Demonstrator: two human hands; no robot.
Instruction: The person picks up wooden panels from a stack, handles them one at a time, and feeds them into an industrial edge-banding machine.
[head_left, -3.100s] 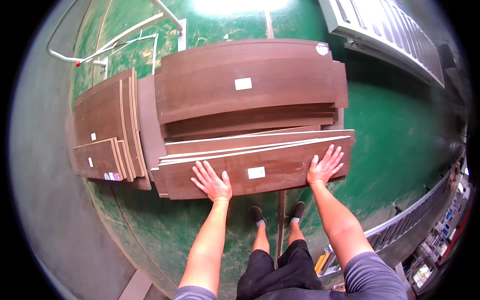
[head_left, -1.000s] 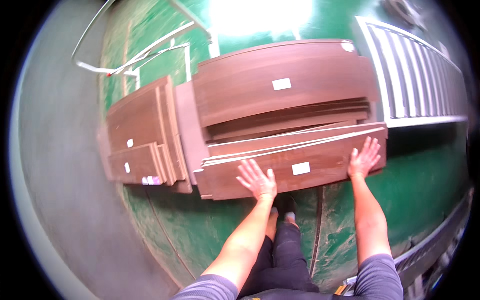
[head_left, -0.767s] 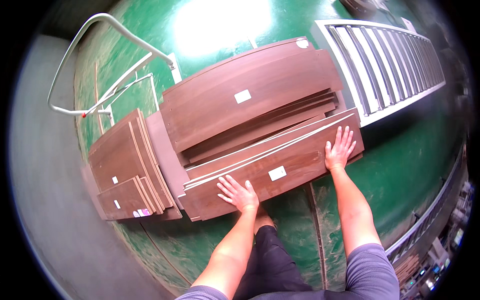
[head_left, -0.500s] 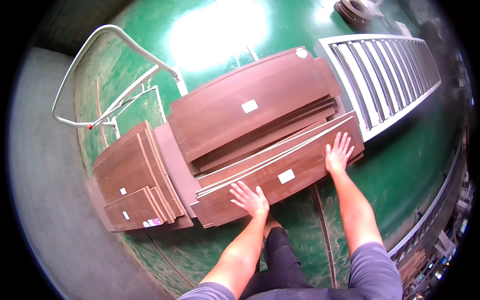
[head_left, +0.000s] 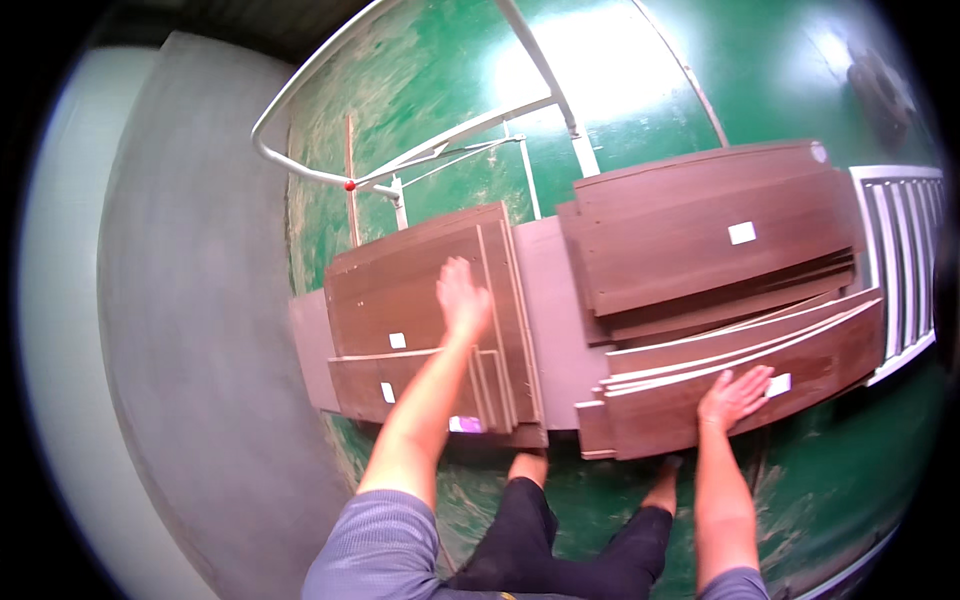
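Observation:
My left hand is stretched out over the left stack of brown boards, its fingers extended and slightly blurred. Whether it touches the top board, I cannot tell. My right hand lies with straight fingers on a long narrow brown board, beside its white label. That board tops the near row of the right stack, where pale edges show between layers. Behind it are wider brown boards with another white label. Smaller boards with a white label and a purple sticker lie at the left stack's near side.
Both stacks rest on a pinkish-brown flat base. A bent metal handle frame with a red knob rises behind it. A roller conveyor adjoins on the right. A grey wall stands left; the floor is green.
My view has turned left. My left hand has moved from the near narrow board to above the left stack. My right hand has shifted left along the narrow board towards its label.

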